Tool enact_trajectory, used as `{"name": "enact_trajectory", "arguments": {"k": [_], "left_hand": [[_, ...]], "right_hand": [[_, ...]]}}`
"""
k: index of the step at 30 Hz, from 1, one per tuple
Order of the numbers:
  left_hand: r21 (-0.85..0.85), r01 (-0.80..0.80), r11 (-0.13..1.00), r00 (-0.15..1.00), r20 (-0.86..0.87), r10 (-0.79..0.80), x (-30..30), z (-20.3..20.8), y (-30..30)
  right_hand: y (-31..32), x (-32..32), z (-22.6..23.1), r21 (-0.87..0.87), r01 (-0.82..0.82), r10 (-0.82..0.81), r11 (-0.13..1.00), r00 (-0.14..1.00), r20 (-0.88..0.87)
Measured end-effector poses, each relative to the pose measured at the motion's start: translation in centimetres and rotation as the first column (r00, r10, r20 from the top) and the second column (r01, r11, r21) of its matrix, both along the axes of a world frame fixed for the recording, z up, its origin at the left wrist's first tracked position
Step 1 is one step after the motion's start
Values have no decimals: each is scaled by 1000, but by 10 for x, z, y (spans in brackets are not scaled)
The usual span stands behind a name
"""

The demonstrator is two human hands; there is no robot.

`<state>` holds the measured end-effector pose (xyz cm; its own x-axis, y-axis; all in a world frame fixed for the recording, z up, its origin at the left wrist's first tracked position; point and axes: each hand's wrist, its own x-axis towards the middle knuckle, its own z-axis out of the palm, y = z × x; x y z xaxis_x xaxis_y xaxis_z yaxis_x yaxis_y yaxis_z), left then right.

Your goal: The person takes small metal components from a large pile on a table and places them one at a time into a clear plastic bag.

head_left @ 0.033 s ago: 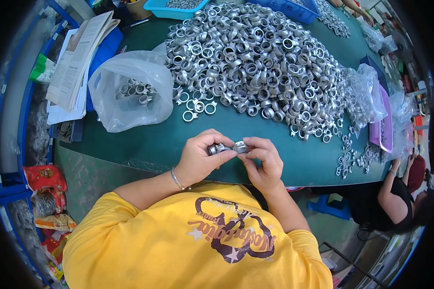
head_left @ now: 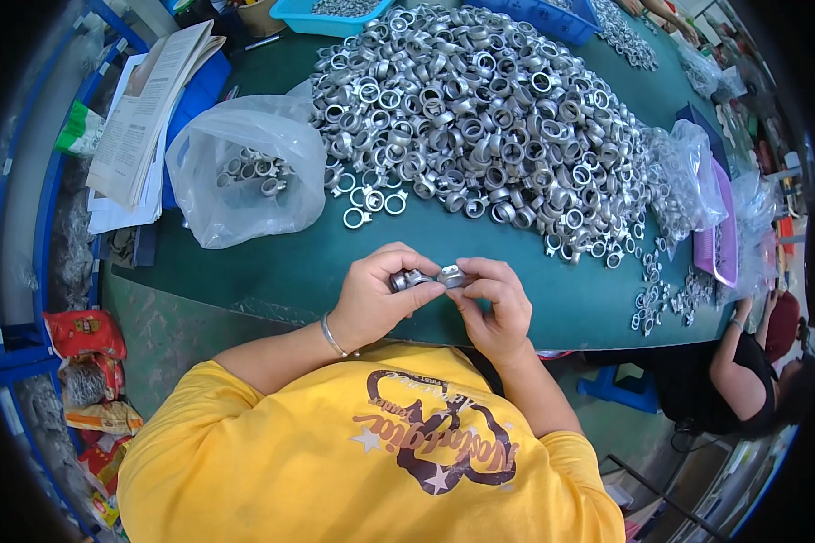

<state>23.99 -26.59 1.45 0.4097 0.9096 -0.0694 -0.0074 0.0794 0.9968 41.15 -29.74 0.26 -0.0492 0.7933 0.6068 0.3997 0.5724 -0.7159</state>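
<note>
Rings in hand [head_left: 451, 279]: silver metal pieces, held above the near part of the green bench [head_left: 570, 312], just beyond the yellow shirt [head_left: 326, 443].
Left hand [head_left: 369, 291]: grip clasped on silver pieces between thumb and fingers; their number cannot be told, as the fingers cover part.
Right hand [head_left: 498, 309]: grip pinching the ring at its fingertips, near the left thumb tip.
Bracelet [head_left: 331, 335]: silver, around the left wrist.
Heap [head_left: 480, 118]: many silver rings piled on the bench beyond both hands, with loose rings [head_left: 373, 199] at its near left edge.
Plastic bag [head_left: 244, 222]: translucent, left of the heap, rings inside.
Small parts [head_left: 646, 306]: scattered on the right, near a pink basket [head_left: 726, 231].
Papers [head_left: 145, 127]: stacked at the far left.
Co-worker [head_left: 697, 380]: in black, at the right, near a blue stool [head_left: 618, 387].
</note>
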Motion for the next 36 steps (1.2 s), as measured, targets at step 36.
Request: {"name": "enact_trajectory", "arguments": {"k": [36], "left_hand": [[362, -51, 931, 988, -120, 101, 4, 1, 4]], "right_hand": [[0, 3, -6, 29, -57, 56, 998, 998, 25]]}}
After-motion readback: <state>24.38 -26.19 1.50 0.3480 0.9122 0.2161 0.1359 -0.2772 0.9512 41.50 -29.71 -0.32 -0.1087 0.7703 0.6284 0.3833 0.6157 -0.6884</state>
